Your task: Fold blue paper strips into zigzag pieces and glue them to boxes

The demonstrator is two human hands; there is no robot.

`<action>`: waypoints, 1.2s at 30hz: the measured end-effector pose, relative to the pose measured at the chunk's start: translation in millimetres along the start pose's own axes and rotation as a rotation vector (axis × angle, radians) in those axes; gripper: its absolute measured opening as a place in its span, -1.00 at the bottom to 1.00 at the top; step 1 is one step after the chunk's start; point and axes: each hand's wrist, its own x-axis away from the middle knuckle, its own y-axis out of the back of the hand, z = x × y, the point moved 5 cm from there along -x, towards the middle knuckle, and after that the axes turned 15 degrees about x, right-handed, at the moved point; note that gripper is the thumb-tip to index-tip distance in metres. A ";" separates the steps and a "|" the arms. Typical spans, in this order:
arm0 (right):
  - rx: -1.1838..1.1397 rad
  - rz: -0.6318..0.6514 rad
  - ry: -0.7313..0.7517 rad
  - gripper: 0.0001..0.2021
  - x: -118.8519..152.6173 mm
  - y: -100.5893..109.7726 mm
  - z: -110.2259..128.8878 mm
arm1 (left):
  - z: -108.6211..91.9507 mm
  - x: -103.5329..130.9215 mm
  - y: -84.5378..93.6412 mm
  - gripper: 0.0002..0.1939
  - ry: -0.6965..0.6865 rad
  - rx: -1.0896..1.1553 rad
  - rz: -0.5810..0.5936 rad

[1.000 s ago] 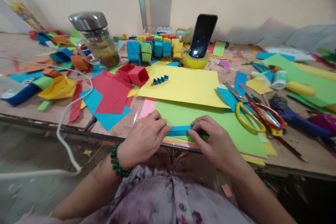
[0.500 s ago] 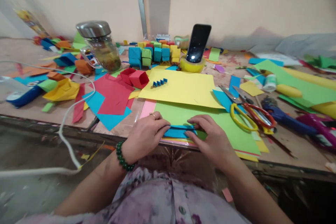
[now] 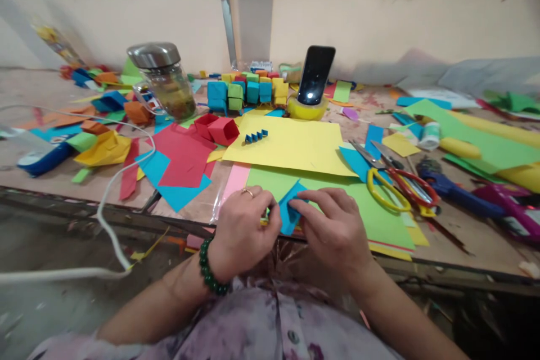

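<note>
A folded piece of blue paper (image 3: 290,209) stands tilted over the green sheet (image 3: 371,219) at the table's front edge. My right hand (image 3: 335,230) pinches it from the right between thumb and fingers. Close against its left side is my left hand (image 3: 247,230), its fingers curled inward; what they hold, if anything, is hidden. Just beyond both hands lies a yellow sheet (image 3: 295,143), with a small blue zigzag-folded strip (image 3: 256,136) on it.
Scissors with yellow handles (image 3: 388,188) and red-handled ones (image 3: 415,185) lie to the right. Behind are paper cubes (image 3: 253,91), a phone (image 3: 315,74) and a glass jar (image 3: 171,90). A white cable (image 3: 103,219) crosses the left. Red sheets (image 3: 181,154) lie nearby.
The blue paper has turned from lying flat, sideways between both hands, to a tilted, upright slant. My left hand has curled its fingers. My right hand still grips the paper.
</note>
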 end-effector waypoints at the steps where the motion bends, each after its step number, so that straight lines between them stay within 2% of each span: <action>1: -0.039 -0.018 0.026 -0.79 -1.6 1.2 -2.4 | -3.7 2.8 1.6 -0.80 -0.013 0.087 0.013; 3: -0.160 -0.034 0.116 -0.77 -4.6 3.2 -7.6 | -7.6 6.3 7.5 -0.84 -0.058 0.224 0.017; 5: -0.292 -0.016 0.206 -0.75 -7.1 5.1 -12.8 | -8.2 6.8 12.5 -0.67 -0.159 0.237 0.039; 7: -0.400 0.016 0.255 -0.74 -8.8 6.9 -16.7 | -7.4 6.0 12.4 -0.54 -0.297 0.159 0.110; 9: -0.481 0.051 0.269 -0.76 -9.7 7.2 -18.3 | -4.9 5.2 9.8 -0.59 -0.403 0.082 0.153; 12: -0.572 0.088 0.256 -0.79 -10.1 3.6 -18.8 | -2.3 5.0 6.8 -0.77 -0.478 -0.006 0.099; 14: -0.567 0.082 0.249 -0.77 -10.2 0.3 -20.5 | -2.7 6.5 3.7 -0.82 -0.504 -0.083 0.065; 16: -0.473 0.040 0.209 -0.78 -10.1 -0.6 -25.9 | -3.5 7.8 2.4 -0.82 -0.510 -0.176 0.010; 18: -0.360 -0.012 0.115 -0.73 -8.9 2.4 -33.8 | -3.5 8.0 -0.8 -0.83 -0.499 -0.280 0.011; 20: -0.303 -0.060 0.013 -0.68 -5.6 9.4 -39.5 | -1.8 6.9 -8.3 -0.84 -0.473 -0.381 0.111; 23: -0.274 -0.076 -0.088 -0.75 1.2 17.4 -38.5 | 2.1 4.7 -18.9 -0.83 -0.422 -0.458 0.265; 25: -0.248 0.003 -0.142 -0.76 5.3 12.6 -35.0 | 3.5 3.0 -22.0 -0.83 -0.386 -0.434 0.303; 29: -0.207 0.196 -0.219 -0.69 13.1 -13.2 -33.6 | 5.3 1.2 -22.6 -0.79 -0.314 -0.291 0.339; 33: -0.271 0.231 -0.308 -0.79 18.7 -29.4 -40.6 | 8.5 2.9 -18.7 -0.76 -0.268 -0.109 0.345; 36: -0.262 0.220 -0.342 -0.86 18.4 -28.6 -42.1 | 12.0 3.3 -14.7 -0.76 -0.248 -0.004 0.309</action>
